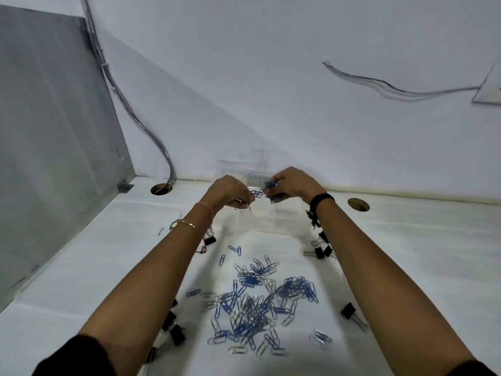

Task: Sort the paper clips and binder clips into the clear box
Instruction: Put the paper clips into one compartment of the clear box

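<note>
A loose heap of blue and silver paper clips (257,305) lies on the white table in front of me. Black binder clips (322,251) sit at both sides of it, some by my left forearm (173,329). Behind the heap stands the clear box (260,213), faint against the table. Both hands are raised over the box. My left hand (230,194) is closed on a few silver paper clips. My right hand (291,184) is closed on a bunch of blue paper clips (267,189), and a few of them bridge the gap between the two hands.
A grey partition (54,131) walls off the left side. Two round cable holes (161,189) (358,204) sit near the table's back edge, with a cable bundle (141,126) running into the left one. A single binder clip (349,312) lies by my right forearm.
</note>
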